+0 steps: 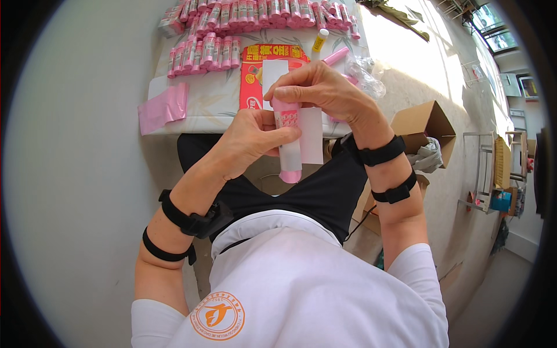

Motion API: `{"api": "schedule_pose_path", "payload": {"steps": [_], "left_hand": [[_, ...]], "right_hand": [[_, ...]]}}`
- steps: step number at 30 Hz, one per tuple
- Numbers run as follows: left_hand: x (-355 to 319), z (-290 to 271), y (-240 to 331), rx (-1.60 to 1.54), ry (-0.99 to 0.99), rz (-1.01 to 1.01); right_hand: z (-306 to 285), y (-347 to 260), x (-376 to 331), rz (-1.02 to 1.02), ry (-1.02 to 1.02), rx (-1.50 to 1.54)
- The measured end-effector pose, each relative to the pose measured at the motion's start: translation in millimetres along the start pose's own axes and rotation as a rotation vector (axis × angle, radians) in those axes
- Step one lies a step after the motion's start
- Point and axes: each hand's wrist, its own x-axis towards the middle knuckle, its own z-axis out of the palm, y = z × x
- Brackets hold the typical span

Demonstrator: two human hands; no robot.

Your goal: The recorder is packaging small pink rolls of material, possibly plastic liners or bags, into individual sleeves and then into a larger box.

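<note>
Over the near edge of the table I hold a pink roll (290, 171), apparently rolled plastic bags, tilted almost upright with a printed paper label round it. My left hand (249, 139) is closed on its middle, thumb across the label. The fingers of my right hand (325, 90) pinch the roll's upper end. A blank white paper strip (275, 72) lies just beyond the fingers, and a white paper piece (312, 136) hangs beside the roll. Beneath them on the table is a red and yellow printed sheet (248, 72).
Many labelled pink rolls (203, 55) are stacked at the table's far side. A pink plastic sheet (165, 107) droops over the left edge. A yellow glue stick (319, 40), a bare pink roll (336, 56) and clear plastic wrap (369, 80) lie right. An open cardboard box (426, 124) stands beyond my right arm.
</note>
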Motion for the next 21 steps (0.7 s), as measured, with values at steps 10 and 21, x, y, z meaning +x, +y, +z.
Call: {"api": "schedule_pose_path", "payload": {"steps": [10, 21], "left_hand": [[-1.0, 0.4, 2.4, 0.008, -0.008, 0.006], [1.8, -2.4, -12.6, -0.015, 0.038, 0.053]], "right_hand": [[1.2, -2.7, -1.6, -0.005, -0.002, 0.006], [4.3, -1.3, -2.3, -0.081, 0.012, -0.136]]}}
